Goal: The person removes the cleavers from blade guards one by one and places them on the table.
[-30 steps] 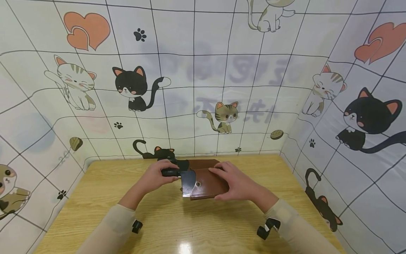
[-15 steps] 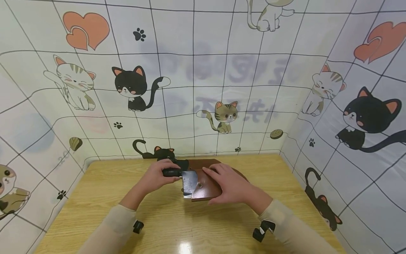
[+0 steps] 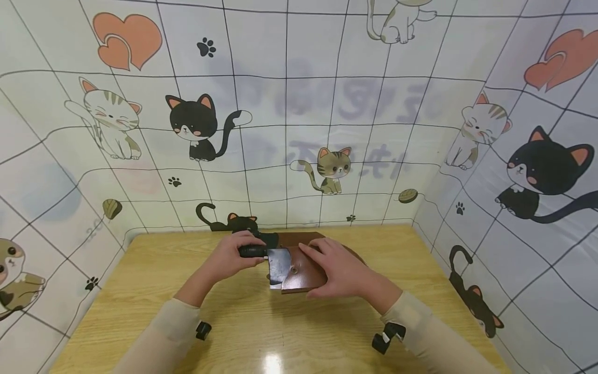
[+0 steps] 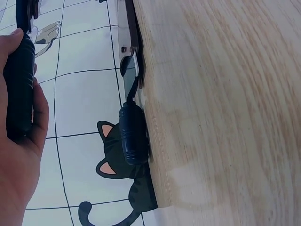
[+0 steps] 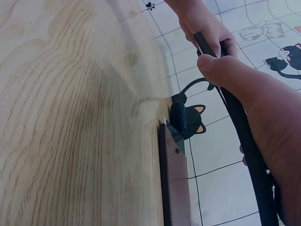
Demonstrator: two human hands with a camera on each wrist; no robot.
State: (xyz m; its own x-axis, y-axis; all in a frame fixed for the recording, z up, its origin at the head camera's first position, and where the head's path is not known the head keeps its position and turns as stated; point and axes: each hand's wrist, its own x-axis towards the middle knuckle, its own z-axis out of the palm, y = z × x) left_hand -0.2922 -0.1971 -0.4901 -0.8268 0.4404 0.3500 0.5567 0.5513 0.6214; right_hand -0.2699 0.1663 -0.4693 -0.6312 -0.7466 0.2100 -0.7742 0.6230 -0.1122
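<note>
My left hand [image 3: 235,256] grips the black handle [image 3: 252,251] of a cleaver above the table. Its blade [image 3: 279,265] shows bare near the handle; the rest is inside a brown sheath [image 3: 302,274] with a round metal snap. My right hand [image 3: 343,267] holds that sheath from the right, thumb at the near face and fingers over the top edge. In the right wrist view the sheath's dark edge [image 5: 249,150] lies under the thumb. Behind it a second cleaver with a black handle [image 4: 133,134] lies at the table's back, in its own brown sheath [image 5: 176,176].
The light wooden table [image 3: 280,327] ends at a white, grid-patterned cloth wall [image 3: 261,104] with cartoon cats. The wall also stands at the left and right. The second cleaver lies close to the back wall, partly hidden behind the held one.
My right hand has shifted left along the sheath, covering more of its face, then stayed there. My left hand keeps its grip on the handle. The bare part of the blade looks about the same.
</note>
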